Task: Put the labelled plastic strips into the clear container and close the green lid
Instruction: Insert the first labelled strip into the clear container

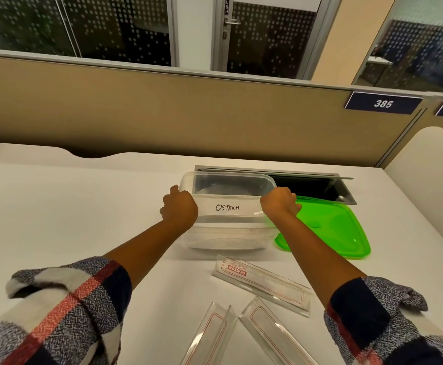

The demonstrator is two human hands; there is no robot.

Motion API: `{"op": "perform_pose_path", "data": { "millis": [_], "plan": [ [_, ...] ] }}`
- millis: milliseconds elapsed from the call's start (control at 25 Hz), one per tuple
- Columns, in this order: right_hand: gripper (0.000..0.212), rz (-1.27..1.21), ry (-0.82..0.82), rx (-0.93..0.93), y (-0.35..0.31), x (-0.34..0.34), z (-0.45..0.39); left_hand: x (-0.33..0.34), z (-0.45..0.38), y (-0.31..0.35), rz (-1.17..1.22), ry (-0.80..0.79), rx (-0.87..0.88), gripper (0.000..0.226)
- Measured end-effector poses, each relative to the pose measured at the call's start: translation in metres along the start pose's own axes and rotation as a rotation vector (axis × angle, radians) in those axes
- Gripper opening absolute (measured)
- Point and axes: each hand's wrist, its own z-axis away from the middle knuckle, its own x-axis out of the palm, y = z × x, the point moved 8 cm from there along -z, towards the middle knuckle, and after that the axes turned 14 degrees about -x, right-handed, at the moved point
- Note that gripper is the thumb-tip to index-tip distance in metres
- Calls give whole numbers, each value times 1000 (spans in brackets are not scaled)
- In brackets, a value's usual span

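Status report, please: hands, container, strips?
Both hands gripping container, open. Three strips on table. Lid off, at right.

An office is showing here: a white desk (pixel 70 201) is sitting against a tan cubicle partition (pixel 162 106) bearing a number plate (pixel 383 103), with glass walls and a door (pixel 265 35) standing behind.
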Motion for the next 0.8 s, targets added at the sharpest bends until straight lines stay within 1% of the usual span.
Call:
{"op": "perform_pose_path", "data": {
  "millis": [80,120,200,240,320,400,480,560,640,720,800],
  "plan": [
    [43,-27,-37,2,2,4,1,0,1,2,-24,-8,18,54],
    [45,-47,-55,4,2,4,1,0,2,4,-59,-8,56,55],
    [41,-103,-80,-17,0,1,2,-2,7,11,-170,14,193,53],
    [37,-139,-78,-51,-2,-2,3,-6,12,12,-183,32,249,51],
    [33,-199,-27,-156,-6,-15,11,-17,25,10,-116,57,315,47],
    [35,-227,57,-268,-8,-31,31,-30,45,0,-31,78,379,43],
    [34,-252,128,-397,-11,-44,64,-40,69,-19,18,78,435,40],
    [30,-273,144,-532,-14,-49,107,-48,95,-43,36,68,463,37],
    [25,-273,116,-613,-11,-42,148,-49,123,-72,23,33,492,32],
    [24,-267,67,-626,0,-30,183,-43,151,-104,-40,-55,509,26],
    [25,-252,32,-624,9,-17,207,-32,172,-138,-164,-158,465,24]
  ]
}}
